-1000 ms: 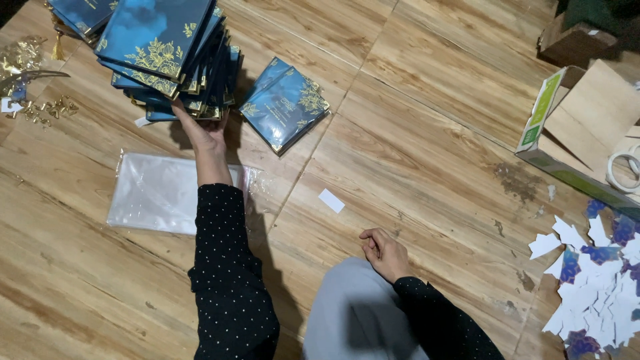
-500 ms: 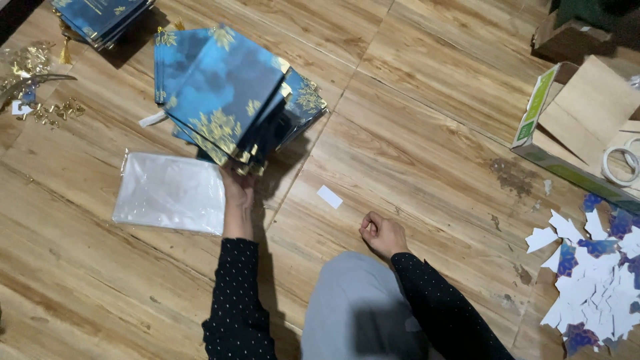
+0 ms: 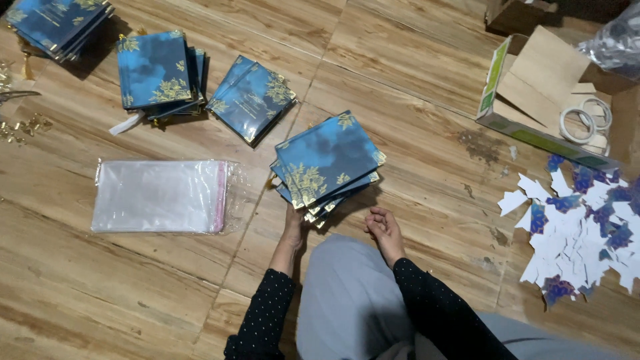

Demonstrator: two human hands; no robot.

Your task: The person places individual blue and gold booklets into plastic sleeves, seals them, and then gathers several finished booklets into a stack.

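My left hand (image 3: 293, 223) grips a stack of blue cards with gold flower print (image 3: 327, 163) by its near edge, just in front of my knee. The stack rests low over the wooden floor (image 3: 413, 113) and fans out slightly. My right hand (image 3: 383, 230) hovers beside it to the right, fingers loosely curled, holding nothing. A flat pile of clear plastic sleeves (image 3: 160, 197) lies to the left of my left arm.
More blue card stacks lie at the far left (image 3: 57, 23), at the upper left (image 3: 160, 77) and in the middle (image 3: 253, 99). An open cardboard box (image 3: 533, 87) with tape rolls (image 3: 583, 123) stands at the right. White and blue paper cutouts (image 3: 577, 227) are scattered below it.
My left hand has pulled a stack of blue cards from the far piles toward my knee. The right hand stayed near my knee.
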